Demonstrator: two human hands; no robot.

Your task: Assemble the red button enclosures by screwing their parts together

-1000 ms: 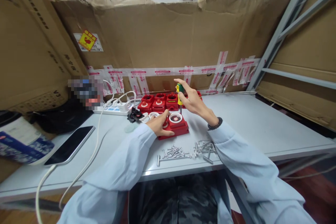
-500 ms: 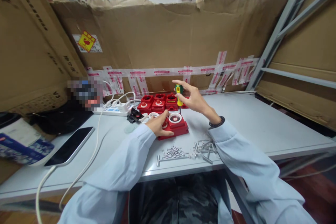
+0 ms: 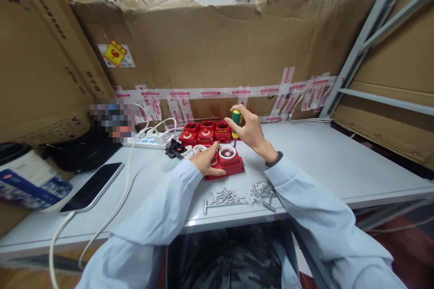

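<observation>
A red housing (image 3: pixel 233 168) with a white ring (image 3: pixel 227 152) on its top lies in the middle of the table. My left hand (image 3: pixel 206 160) is wrapped over its left side and grips it. In my right hand (image 3: pixel 250 131) is a screwdriver with a green and yellow handle (image 3: pixel 237 118), held upright. Its shaft points down at the housing's far right corner; whether the tip touches a screw is too small to tell. Behind stand several similar red housings (image 3: pixel 206 134). Close to the front edge lie a pile of screws (image 3: pixel 226 196) and a T-handled metal tool (image 3: pixel 205 207).
More metal pieces (image 3: pixel 263 189) lie right of the screws. On the left are a black part (image 3: pixel 175 149), a power strip (image 3: pixel 149 142) with plugs, a phone (image 3: pixel 93 187), a white cable (image 3: pixel 126 176) and a blue-white container (image 3: pixel 30 180). A cardboard wall (image 3: pixel 217 49) closes off the back.
My right hand has turned about the screwdriver, its fingers shifting on the handle. The view has moved slightly. My left hand stays on the red housing.
</observation>
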